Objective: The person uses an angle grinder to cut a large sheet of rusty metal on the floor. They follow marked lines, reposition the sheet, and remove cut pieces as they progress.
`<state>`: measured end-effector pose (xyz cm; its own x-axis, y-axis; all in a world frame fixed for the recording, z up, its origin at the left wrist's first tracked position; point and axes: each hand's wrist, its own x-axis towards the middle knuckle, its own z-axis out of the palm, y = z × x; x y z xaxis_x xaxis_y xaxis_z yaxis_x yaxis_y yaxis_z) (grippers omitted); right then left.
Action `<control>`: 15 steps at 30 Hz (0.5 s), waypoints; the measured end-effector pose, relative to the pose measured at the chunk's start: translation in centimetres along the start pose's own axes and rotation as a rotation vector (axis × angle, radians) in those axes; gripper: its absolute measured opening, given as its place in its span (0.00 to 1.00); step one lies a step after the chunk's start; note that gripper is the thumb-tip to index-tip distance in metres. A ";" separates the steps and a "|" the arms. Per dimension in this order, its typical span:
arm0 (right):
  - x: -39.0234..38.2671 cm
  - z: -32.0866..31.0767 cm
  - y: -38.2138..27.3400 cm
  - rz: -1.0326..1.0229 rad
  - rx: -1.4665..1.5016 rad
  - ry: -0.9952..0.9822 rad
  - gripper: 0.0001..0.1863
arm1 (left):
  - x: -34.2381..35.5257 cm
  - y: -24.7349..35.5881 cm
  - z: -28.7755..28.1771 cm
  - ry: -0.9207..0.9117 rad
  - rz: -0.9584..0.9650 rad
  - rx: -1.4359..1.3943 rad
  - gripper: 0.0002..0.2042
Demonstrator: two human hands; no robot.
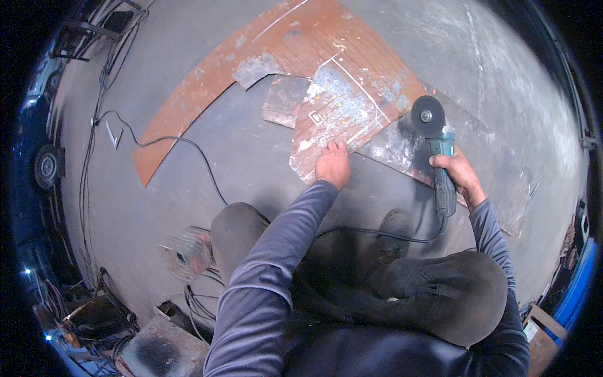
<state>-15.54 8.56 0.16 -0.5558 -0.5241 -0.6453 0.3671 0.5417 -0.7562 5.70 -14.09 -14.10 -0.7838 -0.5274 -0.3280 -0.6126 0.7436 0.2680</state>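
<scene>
My right hand (460,171) is wrapped round the teal and black body of an angle grinder (445,179). The grinder's dark cutting disc (428,117) faces up, beside the right corner of a rust-brown metal sheet (370,56). My left hand (333,166) rests on the near end of that sheet's paint-worn part, its fingers bent over the surface; whether they grip the edge is hidden. White lines (361,83) are marked on the sheet near its right side. Under the right side of the sheet lies a long grey metal plate (402,146).
The grinder's black cord (370,232) runs leftward past my knees and across the floor (251,157). A small block (281,100) lies under the sheet. A clear plastic-looking container (190,252) stands by my left knee. Cables and a wheel (47,166) are at far left.
</scene>
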 end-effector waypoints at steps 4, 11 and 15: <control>0.8 -0.4 -0.3 0.053 -0.065 -0.021 0.32 | 0.6 -0.3 -0.5 0.030 0.092 0.055 0.16; 1.7 1.1 -0.2 0.110 -0.274 -0.047 0.32 | 1.0 -3.8 -2.7 -0.074 0.058 -0.086 0.20; 3.3 1.3 1.6 0.085 -0.417 -0.040 0.35 | 2.2 -3.1 -3.0 -0.054 -0.007 -0.234 0.25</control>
<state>-15.85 6.87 -3.30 -0.5038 -0.4866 -0.7137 0.0733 0.7992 -0.5966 5.55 -18.81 -12.97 -0.7766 -0.5051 -0.3765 -0.6300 0.6215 0.4658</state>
